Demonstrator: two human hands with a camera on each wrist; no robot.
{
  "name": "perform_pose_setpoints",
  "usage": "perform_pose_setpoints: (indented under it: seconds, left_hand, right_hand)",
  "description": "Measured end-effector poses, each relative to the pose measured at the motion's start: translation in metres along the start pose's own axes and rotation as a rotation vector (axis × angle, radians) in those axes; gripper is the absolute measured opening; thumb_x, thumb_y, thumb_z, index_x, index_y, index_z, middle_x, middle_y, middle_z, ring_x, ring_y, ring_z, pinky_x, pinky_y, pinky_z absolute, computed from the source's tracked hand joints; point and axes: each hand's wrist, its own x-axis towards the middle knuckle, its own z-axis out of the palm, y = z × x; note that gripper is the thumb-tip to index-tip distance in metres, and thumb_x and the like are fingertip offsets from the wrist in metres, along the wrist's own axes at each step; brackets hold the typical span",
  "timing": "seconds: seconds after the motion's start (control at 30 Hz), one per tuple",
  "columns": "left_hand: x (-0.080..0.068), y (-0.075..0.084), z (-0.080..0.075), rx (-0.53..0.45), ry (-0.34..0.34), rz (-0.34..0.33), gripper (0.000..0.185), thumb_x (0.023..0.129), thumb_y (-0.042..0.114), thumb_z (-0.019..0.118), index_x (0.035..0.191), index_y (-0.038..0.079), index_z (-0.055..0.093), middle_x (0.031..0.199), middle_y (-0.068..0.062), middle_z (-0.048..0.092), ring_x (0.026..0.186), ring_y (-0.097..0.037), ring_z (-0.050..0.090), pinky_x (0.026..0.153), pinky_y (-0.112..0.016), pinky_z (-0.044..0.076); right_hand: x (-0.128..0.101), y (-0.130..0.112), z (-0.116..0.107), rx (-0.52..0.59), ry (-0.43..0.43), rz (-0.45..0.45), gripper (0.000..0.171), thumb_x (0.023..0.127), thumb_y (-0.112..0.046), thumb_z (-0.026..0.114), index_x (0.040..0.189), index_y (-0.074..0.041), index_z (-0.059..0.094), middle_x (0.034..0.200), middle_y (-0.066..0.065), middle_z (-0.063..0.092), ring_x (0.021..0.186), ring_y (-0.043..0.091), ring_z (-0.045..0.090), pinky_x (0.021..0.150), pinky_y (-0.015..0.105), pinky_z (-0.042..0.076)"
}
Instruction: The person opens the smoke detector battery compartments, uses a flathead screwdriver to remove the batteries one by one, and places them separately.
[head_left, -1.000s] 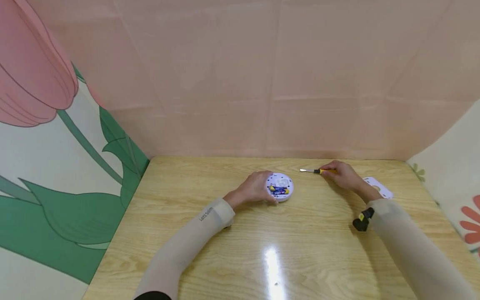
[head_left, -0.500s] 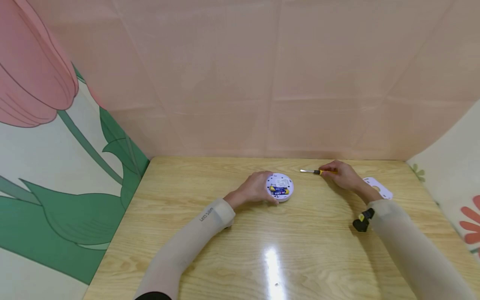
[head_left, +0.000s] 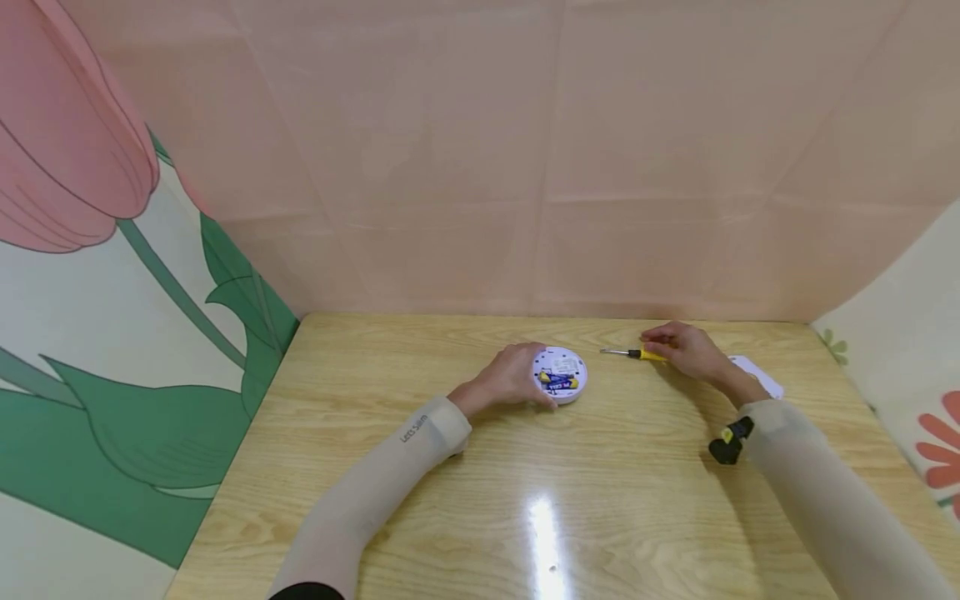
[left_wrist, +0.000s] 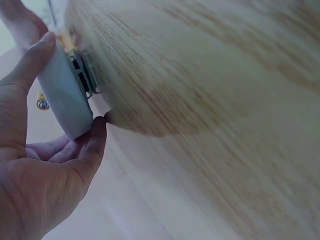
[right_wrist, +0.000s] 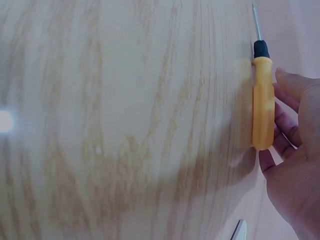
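My left hand (head_left: 513,375) grips a round white device (head_left: 561,367) by its edge, thumb on one side and fingers on the other. Several blue and yellow batteries (head_left: 558,382) show in its upward face. Seen from the left wrist, the device's smooth white side (left_wrist: 65,95) stands between thumb and fingers. A screwdriver (right_wrist: 263,102) with a yellow handle and black collar lies on the wooden table, its metal shaft pointing left in the head view. My right hand (head_left: 686,348) is right beside the handle, its fingers loose and the thumb apart from it.
A white plate (head_left: 759,379) lies on the table (head_left: 420,517) behind the right wrist, partly covered by it. A pink sheet (head_left: 540,208) hangs along the table's back edge. Flower-printed panels (head_left: 150,375) stand at the sides.
The right hand has let go of the screwdriver, which has come down slightly nearer and now lies on the table. The left hand and the white device have stayed in place.
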Motion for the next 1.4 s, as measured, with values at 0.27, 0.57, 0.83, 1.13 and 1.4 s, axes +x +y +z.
perform_pose_setpoints:
  seconds: [0.27, 0.57, 0.83, 1.13, 1.4]
  left_hand:
    - [-0.002, 0.001, -0.003, -0.002, -0.007, -0.020, 0.112, 0.066, 0.044, 0.102, 0.156, 0.004, 0.048, 0.153, -0.011, 0.058, 0.137, -0.028, 0.058, 0.119, -0.039, 0.044]
    - [-0.001, 0.002, -0.005, -0.002, -0.002, -0.006, 0.112, 0.066, 0.044, 0.102, 0.155, 0.003, 0.048, 0.153, -0.012, 0.058, 0.137, -0.029, 0.058, 0.119, -0.040, 0.045]
    - [-0.001, 0.001, -0.004, -0.001, -0.006, 0.002, 0.112, 0.067, 0.044, 0.102, 0.156, 0.002, 0.048, 0.153, -0.013, 0.059, 0.137, -0.029, 0.058, 0.119, -0.039, 0.044]
    - [-0.002, 0.003, -0.004, -0.005, -0.012, -0.013, 0.112, 0.067, 0.044, 0.102, 0.156, 0.002, 0.047, 0.154, -0.013, 0.057, 0.139, -0.030, 0.057, 0.121, -0.040, 0.043]
    - [-0.002, 0.004, -0.004, 0.011, -0.012, -0.004, 0.111, 0.068, 0.044, 0.101, 0.156, 0.003, 0.048, 0.153, -0.012, 0.058, 0.138, -0.029, 0.057, 0.120, -0.039, 0.044]
  right_hand:
    - [-0.002, -0.005, -0.007, -0.035, -0.017, 0.013, 0.041, 0.107, -0.023, 0.066, 0.137, 0.005, 0.066, 0.121, 0.021, 0.072, 0.108, 0.035, 0.067, 0.078, 0.014, 0.052]
    - [-0.006, -0.026, -0.013, -0.058, -0.011, -0.095, 0.047, 0.106, -0.024, 0.068, 0.141, 0.006, 0.062, 0.136, 0.027, 0.067, 0.123, 0.045, 0.061, 0.100, 0.067, 0.050]
    - [-0.007, -0.048, -0.011, -0.059, -0.009, -0.156, 0.058, 0.098, -0.026, 0.079, 0.144, 0.004, 0.060, 0.137, 0.025, 0.067, 0.125, 0.046, 0.061, 0.100, 0.068, 0.049]
    - [-0.009, -0.065, -0.002, -0.061, -0.056, -0.193, 0.069, 0.093, -0.035, 0.084, 0.149, -0.003, 0.059, 0.145, 0.022, 0.064, 0.133, 0.049, 0.057, 0.106, 0.070, 0.046]
    - [-0.012, -0.086, 0.008, -0.036, -0.053, -0.275, 0.074, 0.088, -0.033, 0.089, 0.148, -0.001, 0.059, 0.148, 0.021, 0.062, 0.134, 0.044, 0.059, 0.106, 0.063, 0.051]
